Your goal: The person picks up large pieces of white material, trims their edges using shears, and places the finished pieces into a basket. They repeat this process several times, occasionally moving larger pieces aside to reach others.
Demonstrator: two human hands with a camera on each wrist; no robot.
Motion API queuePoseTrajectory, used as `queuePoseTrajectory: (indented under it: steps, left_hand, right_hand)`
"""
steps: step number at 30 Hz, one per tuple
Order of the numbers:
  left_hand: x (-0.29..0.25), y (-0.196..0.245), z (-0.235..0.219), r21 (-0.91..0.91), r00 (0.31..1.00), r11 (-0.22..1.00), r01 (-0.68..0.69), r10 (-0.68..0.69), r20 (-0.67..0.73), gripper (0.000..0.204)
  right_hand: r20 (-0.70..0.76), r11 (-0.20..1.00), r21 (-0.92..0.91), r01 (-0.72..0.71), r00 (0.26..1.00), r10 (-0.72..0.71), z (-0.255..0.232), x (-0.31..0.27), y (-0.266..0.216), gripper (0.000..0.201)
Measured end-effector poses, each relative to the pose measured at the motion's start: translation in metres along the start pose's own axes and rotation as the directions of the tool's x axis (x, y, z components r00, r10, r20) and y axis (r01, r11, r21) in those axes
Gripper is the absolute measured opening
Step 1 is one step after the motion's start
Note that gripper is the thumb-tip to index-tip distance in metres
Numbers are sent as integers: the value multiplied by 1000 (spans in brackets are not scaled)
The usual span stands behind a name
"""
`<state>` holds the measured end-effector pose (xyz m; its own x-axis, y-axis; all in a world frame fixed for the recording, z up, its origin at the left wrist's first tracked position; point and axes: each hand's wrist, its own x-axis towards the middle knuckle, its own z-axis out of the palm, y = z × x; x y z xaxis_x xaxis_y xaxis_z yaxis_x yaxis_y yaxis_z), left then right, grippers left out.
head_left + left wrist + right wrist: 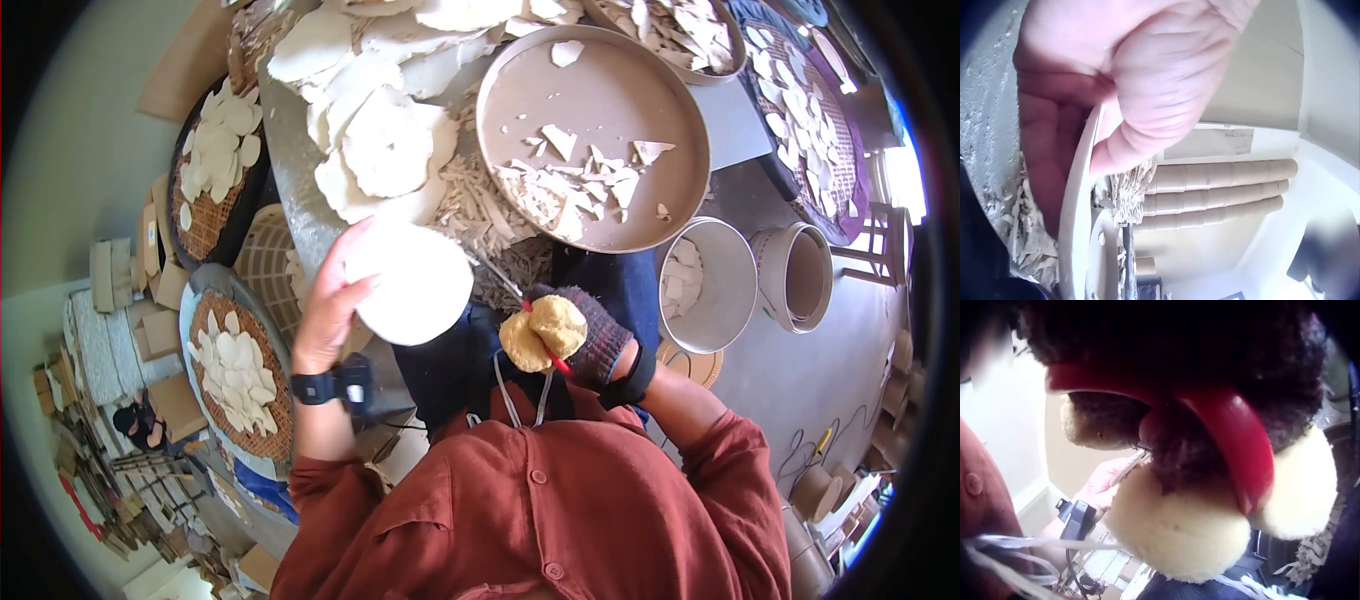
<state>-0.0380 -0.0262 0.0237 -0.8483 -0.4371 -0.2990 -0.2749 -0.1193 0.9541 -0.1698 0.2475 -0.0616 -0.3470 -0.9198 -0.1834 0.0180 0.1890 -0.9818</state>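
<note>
In the head view my bare left hand [335, 295] pinches a flat, white, roundish piece [415, 290] at its left edge, thumb on top. The left wrist view shows this thin piece [1075, 212] edge-on between thumb and fingers. My right hand [605, 335], in a dark knitted glove, grips a pair of scissors [505, 283] with red handles. Pale yellow foam padding [557, 327] is wrapped about the handles. From the right wrist, a red handle loop [1235, 437] curves over gloved fingers, with foam lumps [1182, 525] beneath. The blades lie just right of the white piece.
Large white irregular sheets [385, 140] lie piled on the metal table, beside heaped trimmings [480, 205]. A big round tray [600, 85] holds broken pieces. Two buckets [735, 330] stand at right. Round woven trays [205, 400] with white pieces are at left and far right.
</note>
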Motion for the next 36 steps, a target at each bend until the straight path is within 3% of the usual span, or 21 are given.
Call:
queuePoseTrajectory:
  steps: [2, 3, 4, 5, 6, 8, 9, 11, 12, 13, 14, 16, 18, 20, 22, 23, 26, 29, 30, 32, 36]
  left_hand:
    - [10, 3, -47, 73, 997, 995, 61, -57, -58, 40]
    - [22, 6, -67, -76, 959, 997, 6, -27, -282, 31]
    - [32, 26, -71, -182, 869, 963, -197, 86, -488, 27]
    - [37, 27, -86, -28, 749, 931, -363, 274, -603, 31]
    - [49, 39, -73, 39, 669, 874, -484, 399, -628, 33]
    - [69, 58, -10, 182, 805, 914, -362, 405, -434, 29]
    - [82, 55, 14, 186, 900, 930, -318, 358, -250, 29]
    - [97, 54, 75, 252, 971, 938, -239, 238, 38, 23]
    - [105, 45, 102, 382, 958, 879, -284, 248, 142, 18]
    - [111, 37, 128, 330, 943, 895, -299, 226, 243, 13]
    - [121, 21, 147, 333, 940, 899, -286, 195, 280, 13]
    - [128, 4, 181, 457, 887, 767, -450, 327, 326, 14]
    - [130, -9, 200, 576, 898, 691, -437, 295, 327, 12]
    - [136, -23, 210, 710, 846, 481, -514, 420, 328, 7]
    - [142, -30, 214, 780, 776, 307, -545, 538, 330, 5]
    - [144, -33, 214, 774, 801, 349, -528, 508, 317, 6]
    - [139, -22, 209, 733, 728, 301, -610, 578, 368, 8]
    - [112, 4, 192, 607, 948, 731, -311, 193, 253, 8]
    - [108, 5, 175, 474, 928, 848, -239, 56, 368, 9]
    - [92, 31, 147, 415, 807, 909, 46, -279, 521, 12]
    - [84, 18, 93, 382, 985, 924, 22, -86, 152, 12]
  right_hand:
    - [11, 997, -59, 59, 998, -59, -2, -8, 7, 30]
    - [-8, 998, -5, 66, 998, -66, -4, -12, -1, 31]
    - [-27, 996, 50, 74, 997, -73, -6, -17, -7, 33]
    - [27, 980, 201, 12, 999, -18, -5, -19, 2, 33]
    - [5, 994, 101, 30, 1000, -31, -3, -20, -1, 28]
    - [46, 996, 20, 83, 995, -84, -2, -21, -15, 24]
    - [53, 995, -82, 49, 998, -45, -1, -23, -23, 20]
    - [60, 970, -236, 57, 997, -44, -3, -27, -42, 16]
    - [60, 953, -287, 92, 995, -77, -5, -30, -48, 15]
    - [85, 951, -300, 71, 995, -47, -8, -35, -50, 18]
    - [78, 964, -247, 98, 994, -81, -10, -39, -47, 20]
    - [65, 978, -138, 158, 987, -150, -14, -46, -38, 26]
    - [67, 967, -212, 142, 989, -131, -21, -52, -39, 28]
    - [50, 957, -283, 57, 998, -44, -26, -58, -45, 28]
    - [16, 975, -209, 71, 997, -69, -24, -60, -36, 29]
    - [0, 982, -173, 81, 997, -82, -23, -60, -32, 29]
    - [7, 982, -130, 138, 990, -138, -23, -59, -32, 29]
    - [-9, 978, -177, 111, 993, -114, -26, -60, -37, 33]
    - [-15, 976, -188, 107, 994, -111, -27, -60, -39, 34]
    - [-28, 983, -135, 121, 992, -126, -27, -61, -32, 33]
    - [6, 994, -10, 112, 994, -112, -22, -55, -19, 25]
